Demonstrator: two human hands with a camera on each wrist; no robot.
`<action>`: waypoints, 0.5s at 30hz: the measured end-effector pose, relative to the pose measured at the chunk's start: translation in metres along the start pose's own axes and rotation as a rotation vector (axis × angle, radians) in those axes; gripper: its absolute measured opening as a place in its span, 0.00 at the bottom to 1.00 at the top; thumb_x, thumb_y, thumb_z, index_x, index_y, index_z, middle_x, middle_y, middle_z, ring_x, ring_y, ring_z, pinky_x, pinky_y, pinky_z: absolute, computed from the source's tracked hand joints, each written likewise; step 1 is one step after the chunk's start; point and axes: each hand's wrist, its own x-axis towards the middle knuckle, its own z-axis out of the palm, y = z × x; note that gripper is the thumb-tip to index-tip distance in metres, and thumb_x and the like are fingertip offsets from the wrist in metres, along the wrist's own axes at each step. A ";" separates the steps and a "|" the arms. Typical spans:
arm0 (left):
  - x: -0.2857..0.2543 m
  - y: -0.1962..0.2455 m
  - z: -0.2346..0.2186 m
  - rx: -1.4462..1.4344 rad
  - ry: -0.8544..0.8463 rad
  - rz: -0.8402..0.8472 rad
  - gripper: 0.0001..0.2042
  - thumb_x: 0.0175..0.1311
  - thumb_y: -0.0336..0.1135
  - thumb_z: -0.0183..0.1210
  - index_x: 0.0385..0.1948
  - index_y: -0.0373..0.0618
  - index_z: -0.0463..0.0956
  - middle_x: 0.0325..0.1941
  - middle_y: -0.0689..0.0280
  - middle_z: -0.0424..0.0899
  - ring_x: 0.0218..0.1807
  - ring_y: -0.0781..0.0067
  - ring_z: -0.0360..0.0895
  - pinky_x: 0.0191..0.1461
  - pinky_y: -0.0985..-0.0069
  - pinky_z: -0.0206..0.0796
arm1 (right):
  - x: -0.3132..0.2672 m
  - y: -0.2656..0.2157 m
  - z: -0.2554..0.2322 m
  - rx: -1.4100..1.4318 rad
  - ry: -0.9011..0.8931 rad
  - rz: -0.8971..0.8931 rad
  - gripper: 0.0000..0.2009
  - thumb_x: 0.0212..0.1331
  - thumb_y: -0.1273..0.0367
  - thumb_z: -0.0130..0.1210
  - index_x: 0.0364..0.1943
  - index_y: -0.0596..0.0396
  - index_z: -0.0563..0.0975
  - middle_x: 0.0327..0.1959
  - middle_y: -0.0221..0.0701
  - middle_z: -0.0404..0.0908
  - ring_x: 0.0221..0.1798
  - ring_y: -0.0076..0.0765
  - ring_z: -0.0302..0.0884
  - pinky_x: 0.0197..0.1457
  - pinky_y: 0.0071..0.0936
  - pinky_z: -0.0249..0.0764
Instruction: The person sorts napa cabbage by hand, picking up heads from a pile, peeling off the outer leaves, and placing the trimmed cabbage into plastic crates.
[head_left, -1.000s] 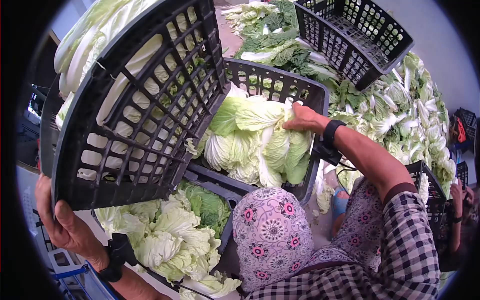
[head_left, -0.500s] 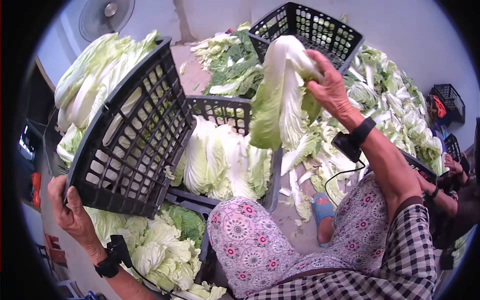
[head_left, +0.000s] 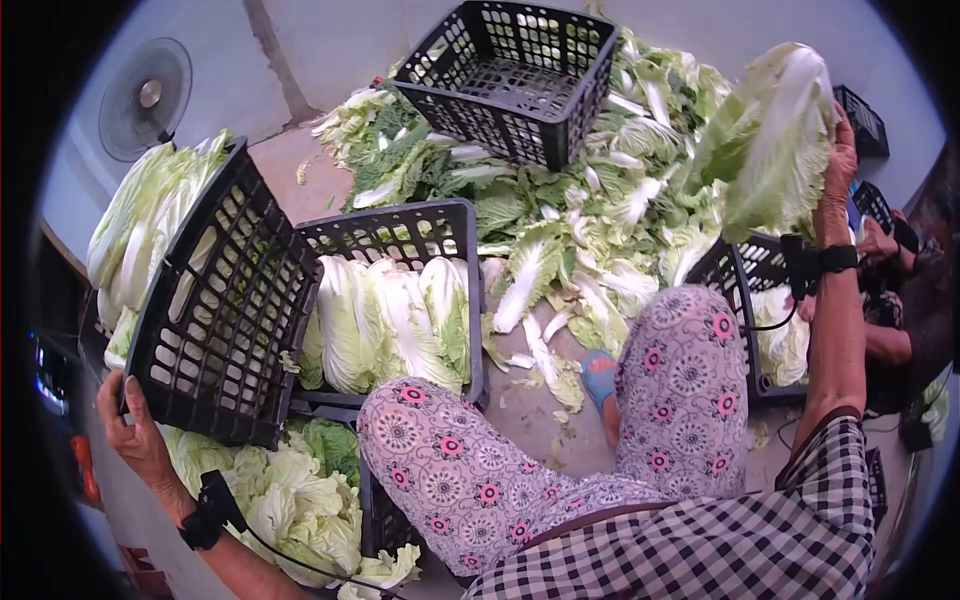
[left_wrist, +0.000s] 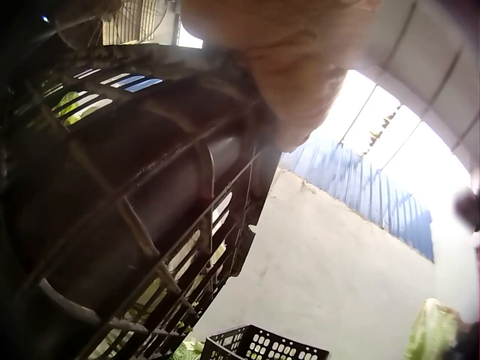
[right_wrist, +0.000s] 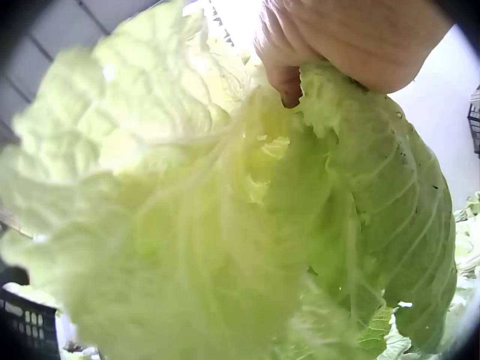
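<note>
In the head view my left hand (head_left: 135,438) grips the lower corner rim of a black plastic crate (head_left: 215,320), which stands tilted up on its side with napa cabbages (head_left: 150,220) behind its lattice. The left wrist view shows the fingers (left_wrist: 292,75) over that rim. Raised far out to the right, my right hand (head_left: 840,165) holds a bunch of napa cabbage leaves (head_left: 770,145) by the pale base, the leafy ends hanging down. Seen from the right wrist, the broad leaves (right_wrist: 202,255) fill most of the picture. Beside the tilted crate, an upright crate (head_left: 474,290) holds a row of napa cabbages (head_left: 395,325).
Loose leaves (head_left: 630,200) heap along the wall, with another black crate (head_left: 560,125) on top. Below the left arm lies a crate of leafy cabbage (head_left: 300,510). At right, another person's hand (head_left: 878,243) shows near a crate (head_left: 735,290). A fan (head_left: 150,95) stands back left.
My right hand has lifted the leaves out of the upright crate and swung them up to the right. The left hand keeps its hold on the tilted crate. The head view has turned rightward.
</note>
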 end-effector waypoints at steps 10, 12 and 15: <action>0.003 -0.018 0.008 -0.078 0.034 0.011 0.14 0.67 0.39 0.52 0.46 0.38 0.73 0.44 0.60 0.78 0.46 0.66 0.74 0.53 0.74 0.63 | -0.064 -0.024 -0.229 -0.280 0.326 0.210 0.21 0.54 0.77 0.58 0.54 0.57 0.70 0.47 0.33 0.77 0.43 0.28 0.77 0.45 0.22 0.77; 0.004 -0.019 0.009 -0.072 0.031 0.005 0.14 0.67 0.39 0.52 0.46 0.38 0.73 0.45 0.60 0.78 0.47 0.66 0.73 0.53 0.74 0.63 | -0.080 -0.016 -0.253 -0.340 0.370 0.267 0.20 0.55 0.77 0.58 0.54 0.57 0.71 0.46 0.33 0.77 0.42 0.28 0.77 0.45 0.22 0.77; 0.004 -0.023 0.006 -0.066 0.022 -0.016 0.16 0.66 0.41 0.52 0.47 0.38 0.73 0.47 0.60 0.77 0.49 0.67 0.73 0.55 0.74 0.62 | -0.104 0.004 -0.273 -0.450 0.409 0.352 0.19 0.55 0.77 0.57 0.53 0.57 0.72 0.45 0.33 0.78 0.40 0.27 0.78 0.42 0.22 0.76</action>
